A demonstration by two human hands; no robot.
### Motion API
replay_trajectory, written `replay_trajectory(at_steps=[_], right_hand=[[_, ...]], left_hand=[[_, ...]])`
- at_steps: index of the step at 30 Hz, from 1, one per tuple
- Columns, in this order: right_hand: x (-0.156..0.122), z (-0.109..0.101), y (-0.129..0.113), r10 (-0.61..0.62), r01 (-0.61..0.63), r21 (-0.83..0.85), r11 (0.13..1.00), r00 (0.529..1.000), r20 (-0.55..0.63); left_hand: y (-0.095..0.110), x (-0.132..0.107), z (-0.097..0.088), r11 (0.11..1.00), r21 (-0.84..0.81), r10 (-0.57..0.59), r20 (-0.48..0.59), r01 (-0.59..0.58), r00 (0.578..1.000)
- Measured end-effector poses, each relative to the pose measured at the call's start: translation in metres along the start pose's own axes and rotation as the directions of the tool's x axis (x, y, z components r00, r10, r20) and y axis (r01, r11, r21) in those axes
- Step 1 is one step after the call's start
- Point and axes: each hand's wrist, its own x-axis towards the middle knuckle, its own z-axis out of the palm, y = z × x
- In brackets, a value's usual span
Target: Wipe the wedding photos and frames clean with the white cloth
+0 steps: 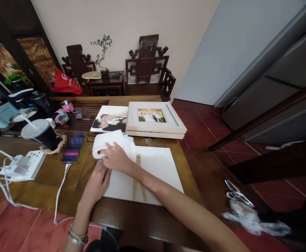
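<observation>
My right hand [116,158] reaches across and is closed on a folded white towel [113,140], which rests over the far left corner of a flat white board [158,164]. At the board's left edge lies my left hand [98,178], fingers stretched out and flat, their tips partly hidden beneath the right hand. Its wrist wears bracelets. A pale wooden A-shaped piece [138,162] shows on the board, partly covered by my right forearm.
Behind the board are stacked wooden picture frames [174,117] and a photo print [110,119]. A phone [74,148] on a cable, a lidded cup [41,134] and a power strip [33,164] stand left. Scissors [239,193] and crumpled plastic [252,217] lie right.
</observation>
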Motion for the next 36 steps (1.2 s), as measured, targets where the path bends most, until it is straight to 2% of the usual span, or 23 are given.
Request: replay_trajectory(at_steps=[2,5,10,12,14,16,18,21,23,25,28,32,36], right_hand=[[-0.006,-0.003,0.005,0.022,-0.022,0.008,1.000,1.000,-0.003],[-0.029,-0.015,0.024,0.077,-0.077,0.016,0.997,0.997,0.003],[-0.084,-0.035,0.069,0.250,-0.250,0.008,0.968,0.968,-0.008],[-0.106,-0.035,0.084,0.310,-0.310,0.001,0.951,0.950,-0.038],[-0.129,-0.032,0.093,0.312,-0.313,-0.013,0.950,0.948,-0.065],[-0.153,-0.027,0.092,0.250,-0.252,-0.021,0.967,0.965,-0.080],[-0.178,-0.024,0.081,0.183,-0.183,-0.004,0.983,0.981,-0.068],[-0.213,-0.030,0.055,0.130,-0.131,0.073,0.989,0.991,0.025],[-0.225,-0.038,0.045,0.110,-0.122,0.115,0.986,0.988,0.106],[-0.225,-0.047,0.046,0.110,-0.133,0.132,0.982,0.980,0.164],[-0.204,-0.054,0.069,0.164,-0.190,0.130,0.973,0.969,0.183],[-0.163,-0.051,0.101,0.250,-0.261,0.111,0.959,0.963,0.103],[-0.145,-0.035,0.101,0.199,-0.199,0.009,0.980,0.980,-0.023]], left_hand=[[-0.002,-0.001,0.001,1.000,0.006,-0.004,0.007,0.004,1.000],[-0.009,-0.004,0.006,1.000,0.008,-0.022,0.013,0.022,1.000],[-0.013,-0.006,0.011,0.999,-0.006,-0.041,0.007,0.041,0.999],[-0.012,-0.005,0.010,0.999,-0.013,-0.046,0.015,0.046,0.999],[-0.011,-0.005,0.010,0.999,-0.016,-0.046,0.020,0.046,0.999],[-0.011,-0.005,0.010,0.999,-0.007,-0.044,0.021,0.044,0.999],[-0.011,-0.005,0.011,0.999,0.002,-0.043,0.015,0.043,0.999],[-0.012,-0.005,0.012,0.999,0.004,-0.037,0.001,0.037,0.999],[-0.012,-0.005,0.013,0.999,0.004,-0.034,-0.004,0.034,0.999],[-0.012,-0.005,0.013,0.999,0.005,-0.035,-0.003,0.035,0.999],[-0.011,-0.004,0.012,0.999,0.002,-0.033,0.001,0.033,0.999],[-0.011,-0.004,0.011,1.000,-0.007,-0.030,-0.004,0.030,1.000],[-0.010,-0.004,0.011,0.999,-0.011,-0.037,-0.004,0.037,0.999]])
